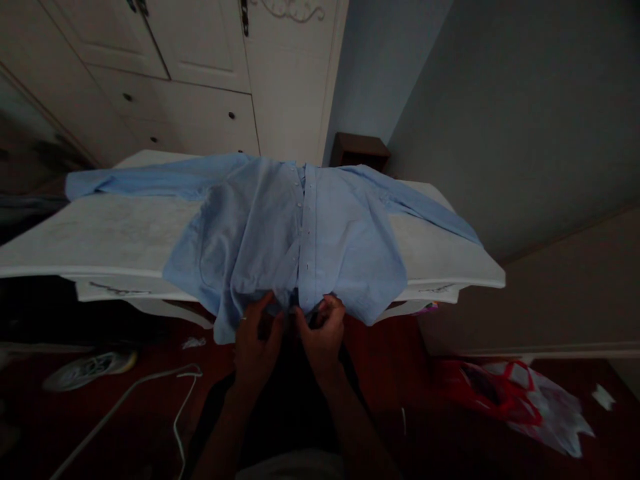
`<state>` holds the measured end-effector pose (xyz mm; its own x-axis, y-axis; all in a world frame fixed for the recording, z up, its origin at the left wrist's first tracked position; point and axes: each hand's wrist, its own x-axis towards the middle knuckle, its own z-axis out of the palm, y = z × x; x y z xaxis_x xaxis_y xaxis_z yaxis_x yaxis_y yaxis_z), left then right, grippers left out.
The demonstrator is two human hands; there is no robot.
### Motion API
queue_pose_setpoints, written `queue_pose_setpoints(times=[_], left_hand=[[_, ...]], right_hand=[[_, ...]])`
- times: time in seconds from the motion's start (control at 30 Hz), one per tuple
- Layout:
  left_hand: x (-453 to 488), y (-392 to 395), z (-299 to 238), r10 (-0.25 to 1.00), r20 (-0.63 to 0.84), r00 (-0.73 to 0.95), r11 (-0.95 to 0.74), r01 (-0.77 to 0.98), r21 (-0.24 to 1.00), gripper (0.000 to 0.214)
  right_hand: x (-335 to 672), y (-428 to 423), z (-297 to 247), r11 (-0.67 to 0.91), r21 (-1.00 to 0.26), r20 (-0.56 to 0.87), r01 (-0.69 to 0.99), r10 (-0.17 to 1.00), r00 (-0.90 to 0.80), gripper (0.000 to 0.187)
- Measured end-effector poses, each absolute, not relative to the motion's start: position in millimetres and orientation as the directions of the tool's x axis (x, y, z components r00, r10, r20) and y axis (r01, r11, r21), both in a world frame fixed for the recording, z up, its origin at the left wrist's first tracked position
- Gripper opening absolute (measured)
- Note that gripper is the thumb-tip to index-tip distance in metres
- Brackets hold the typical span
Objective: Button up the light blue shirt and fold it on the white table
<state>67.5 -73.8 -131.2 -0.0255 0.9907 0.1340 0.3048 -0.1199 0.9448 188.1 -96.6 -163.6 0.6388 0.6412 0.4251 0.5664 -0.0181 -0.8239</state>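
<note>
A light blue button-up shirt (345,227) lies front side up across a white table (125,230), its sleeves spread to both sides. Its front is unbuttoned, and the two edges lie almost side by side. The hem hangs over the near edge of the table. At the hem, my left hand (257,340) pinches the left front panel, a ring on one finger. Close beside it, my right hand (323,333) grips the bottom corner of the right panel by the button placket. The fingertips are partly hidden in shadow and cloth.
White cabinets (195,40) stand behind the table, with a small brown box-like piece (360,150) near the wall. On the floor lie a shoe (93,370), a white cord or thin tube (125,400), and red and white plastic bags (530,400).
</note>
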Motion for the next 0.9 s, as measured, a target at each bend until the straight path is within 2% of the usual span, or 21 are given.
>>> queue_pose_setpoints(times=[0.17,0.27,0.33,0.43,0.53,0.7,0.8,0.9], left_hand=[[76,-77,-127,0.999,-0.039,-0.006,0.04,0.025,0.999,0.047],[78,-74,-124,0.997,-0.073,0.021,0.072,0.058,0.996,0.036],[80,-72,-123,1.0,0.015,-0.002,-0.014,0.191,0.982,0.027],[83,-71,-121,0.963,0.264,-0.057,-0.219,0.406,0.887,0.018],[89,-75,-121,0.906,0.418,-0.07,-0.336,0.482,0.809,0.021],[101,-81,-127,0.898,0.43,0.087,-0.418,0.473,0.776,0.024],[106,-81,-129,0.896,0.426,0.128,-0.431,0.487,0.759,0.028],[105,-83,-127,0.889,0.445,0.111,-0.441,0.469,0.765,0.028]], right_hand=[[198,-99,-153,0.216,-0.714,0.616,0.666,0.646,0.451,0.012],[202,-102,-145,0.279,-0.687,0.648,0.671,0.653,0.392,0.014],[203,-102,-143,0.253,-0.706,0.617,0.662,0.679,0.398,0.014],[201,-100,-145,0.145,-0.747,0.548,0.649,0.688,0.476,0.027],[198,-96,-149,0.039,-0.781,0.494,0.623,0.649,0.579,0.034],[196,-88,-158,0.017,-0.816,0.439,0.578,0.669,0.6,0.035],[198,-85,-161,0.06,-0.819,0.463,0.571,0.657,0.595,0.025],[200,-86,-158,0.165,-0.773,0.545,0.612,0.667,0.508,0.011]])
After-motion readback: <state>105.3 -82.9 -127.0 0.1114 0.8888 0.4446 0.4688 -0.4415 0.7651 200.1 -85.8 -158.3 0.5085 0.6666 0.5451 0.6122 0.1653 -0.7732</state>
